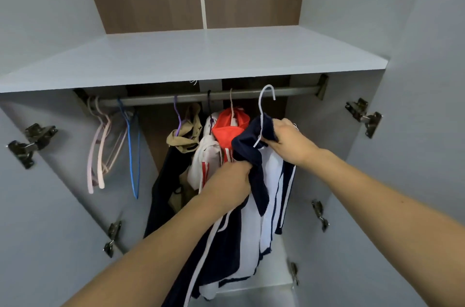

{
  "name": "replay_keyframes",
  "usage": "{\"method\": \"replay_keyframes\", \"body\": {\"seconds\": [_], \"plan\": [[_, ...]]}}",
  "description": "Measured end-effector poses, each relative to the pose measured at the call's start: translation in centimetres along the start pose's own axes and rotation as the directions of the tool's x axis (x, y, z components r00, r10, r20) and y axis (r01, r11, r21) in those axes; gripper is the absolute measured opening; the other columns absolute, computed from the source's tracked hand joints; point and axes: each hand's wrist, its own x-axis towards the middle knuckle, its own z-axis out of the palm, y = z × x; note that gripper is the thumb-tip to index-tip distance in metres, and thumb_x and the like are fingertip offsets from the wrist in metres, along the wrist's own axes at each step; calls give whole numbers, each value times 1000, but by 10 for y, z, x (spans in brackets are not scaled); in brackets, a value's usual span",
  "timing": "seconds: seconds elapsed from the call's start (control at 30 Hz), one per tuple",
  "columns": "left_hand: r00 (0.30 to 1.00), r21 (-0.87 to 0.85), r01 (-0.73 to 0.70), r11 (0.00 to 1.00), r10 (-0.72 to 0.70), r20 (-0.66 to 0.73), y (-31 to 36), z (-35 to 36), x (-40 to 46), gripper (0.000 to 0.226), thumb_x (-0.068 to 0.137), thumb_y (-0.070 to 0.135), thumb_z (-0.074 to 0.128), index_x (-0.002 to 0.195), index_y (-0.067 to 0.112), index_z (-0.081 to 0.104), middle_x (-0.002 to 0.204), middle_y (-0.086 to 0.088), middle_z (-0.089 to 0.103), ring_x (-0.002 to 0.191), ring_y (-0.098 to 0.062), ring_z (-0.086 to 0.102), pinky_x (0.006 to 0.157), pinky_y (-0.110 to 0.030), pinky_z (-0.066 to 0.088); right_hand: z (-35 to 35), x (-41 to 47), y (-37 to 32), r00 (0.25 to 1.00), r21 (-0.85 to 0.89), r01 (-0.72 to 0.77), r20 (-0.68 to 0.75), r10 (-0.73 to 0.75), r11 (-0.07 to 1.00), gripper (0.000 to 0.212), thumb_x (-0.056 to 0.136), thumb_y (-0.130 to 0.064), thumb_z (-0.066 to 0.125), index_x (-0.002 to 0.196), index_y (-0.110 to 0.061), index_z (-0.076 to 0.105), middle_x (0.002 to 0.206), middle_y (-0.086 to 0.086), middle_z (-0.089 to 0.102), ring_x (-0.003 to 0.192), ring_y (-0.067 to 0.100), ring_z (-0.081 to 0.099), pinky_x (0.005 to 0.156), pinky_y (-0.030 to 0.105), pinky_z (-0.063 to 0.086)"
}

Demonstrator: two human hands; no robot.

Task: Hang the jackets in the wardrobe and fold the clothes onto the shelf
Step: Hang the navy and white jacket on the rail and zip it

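A navy and white jacket hangs from a white wire hanger that I hold up just in front of the grey rail; its hook is level with the rail and not on it. My right hand grips the jacket's navy collar together with the hanger's shoulder. My left hand grips the other side of the collar lower down. On the rail hang a red and white jacket, a white garment and a dark jacket with a tan hood.
Several empty pink hangers and a blue one hang at the rail's left end. A pale shelf spans the wardrobe above the rail. Both doors stand open, with metal hinges on either side.
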Motion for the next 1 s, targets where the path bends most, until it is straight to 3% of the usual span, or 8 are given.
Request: {"method": "replay_keyframes", "body": {"seconds": [0.07,0.13,0.2,0.27,0.43,0.7,0.87,1.0], "plan": [[998,-54,39,998,-42,-49,5,12,19,18,96,5,41,81,15,44,88,-10,59,79,-25,53,63,-26,29,1,17,13,999,37,-42,25,41,998,24,98,-21,56,115,-5,54,114,12,52,107,28,49,97,42,42],[991,-119,100,988,-109,-73,7,20,40,20,93,2,40,78,15,42,82,-7,55,76,-25,51,64,-30,31,2,30,29,998,98,-42,45,37,994,25,100,-13,52,123,-5,53,124,10,44,108,27,50,100,34,40],[978,-170,163,972,-182,-100,8,25,62,21,90,0,40,76,15,43,78,-5,53,76,-27,51,63,-31,31,2,42,47,998,129,-58,25,55,990,33,101,-10,48,134,-10,51,125,9,40,105,24,50,94,22,36],[966,-189,194,963,-220,-132,7,29,85,15,88,-2,40,86,7,51,83,-11,58,77,-29,52,63,-31,31,6,55,68,995,115,-101,5,101,988,37,101,-10,46,137,-14,49,120,11,43,101,27,52,91,25,38],[953,-236,184,954,-232,-195,4,48,150,21,85,0,42,97,5,58,97,-18,65,93,-38,58,71,-38,43,44,83,113,966,286,-214,-79,246,934,26,103,-15,42,124,-11,57,119,15,58,104,31,58,94,42,49],[928,-114,117,987,-149,-340,-25,126,190,24,89,4,43,106,6,60,112,-20,65,107,-41,57,76,-35,37,144,91,173,934,388,-173,-226,276,905,20,97,-10,43,107,-8,61,102,12,66,93,29,61,84,40,52],[906,304,104,947,36,-421,-46,151,177,9,92,14,47,100,15,50,124,-17,57,102,-39,60,70,-36,33,190,90,198,882,443,-27,-412,230,896,23,93,-3,40,91,-15,60,86,4,63,75,19,55,70,32,49],[884,700,269,661,120,-452,-67,182,158,34,92,19,48,126,13,50,138,-17,36,115,-37,48,78,-39,36,229,91,222,835,423,56,-517,190,904,30,97,-21,49,68,-17,41,66,0,49,64,19,43,58,33,36]]}}
